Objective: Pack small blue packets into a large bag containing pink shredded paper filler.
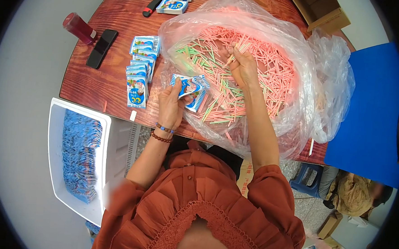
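A small blue-and-white printed packet (pixel 189 85) is pinched in my left hand (pixel 170 106), with its thumb on top. A second such packet (pixel 195 101) shows just under it; whether I hold that one too I cannot tell. My right hand (pixel 244 72) is closed on a few thin pale sticks (pixel 242 46). It is over a heap of pink and green sticks (pixel 274 72) inside a large clear plastic bag (pixel 241 7), which lies wide with its rim folded back. Left of the bag, several more packets (pixel 137 90) overlap in two short rows.
On the wooden table (pixel 119 14) lie a phone (pixel 102 48), a red bottle (pixel 80 28), a red-and-black utility knife (pixel 154 5) and small stacked packs (pixel 172 6). A white bin (pixel 104 169) of blue packets stands at left. A cardboard box (pixel 329 19) and blue panel (pixel 367 110) flank the right.
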Motion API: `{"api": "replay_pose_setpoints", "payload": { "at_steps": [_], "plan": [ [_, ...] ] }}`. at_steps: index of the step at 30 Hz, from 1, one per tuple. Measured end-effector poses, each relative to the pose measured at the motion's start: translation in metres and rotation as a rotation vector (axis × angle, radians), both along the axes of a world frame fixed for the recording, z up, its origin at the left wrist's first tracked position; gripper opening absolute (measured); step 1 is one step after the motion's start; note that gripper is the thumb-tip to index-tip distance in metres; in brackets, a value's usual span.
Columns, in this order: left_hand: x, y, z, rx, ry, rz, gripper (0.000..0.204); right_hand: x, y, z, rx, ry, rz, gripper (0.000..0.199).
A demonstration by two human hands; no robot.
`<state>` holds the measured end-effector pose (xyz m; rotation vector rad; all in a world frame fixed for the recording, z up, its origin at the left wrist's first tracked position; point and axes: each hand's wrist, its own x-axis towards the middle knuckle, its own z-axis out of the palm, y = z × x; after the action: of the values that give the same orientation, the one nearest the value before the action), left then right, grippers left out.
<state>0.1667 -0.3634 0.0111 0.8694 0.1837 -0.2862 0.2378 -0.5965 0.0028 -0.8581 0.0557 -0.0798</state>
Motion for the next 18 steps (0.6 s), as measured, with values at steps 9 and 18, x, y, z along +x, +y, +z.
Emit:
{"api": "replay_pose_setpoints", "payload": {
  "at_steps": [9,18],
  "plan": [
    [0.007,-0.018,0.003,0.015,-0.032,0.141,0.029,-0.056,0.051,0.055,0.12,-0.307,-0.039,0.015],
    [0.002,-0.025,0.007,0.052,-0.067,0.081,0.028,-0.076,0.077,0.074,-0.166,-0.463,-0.292,0.011]
  ]
}}
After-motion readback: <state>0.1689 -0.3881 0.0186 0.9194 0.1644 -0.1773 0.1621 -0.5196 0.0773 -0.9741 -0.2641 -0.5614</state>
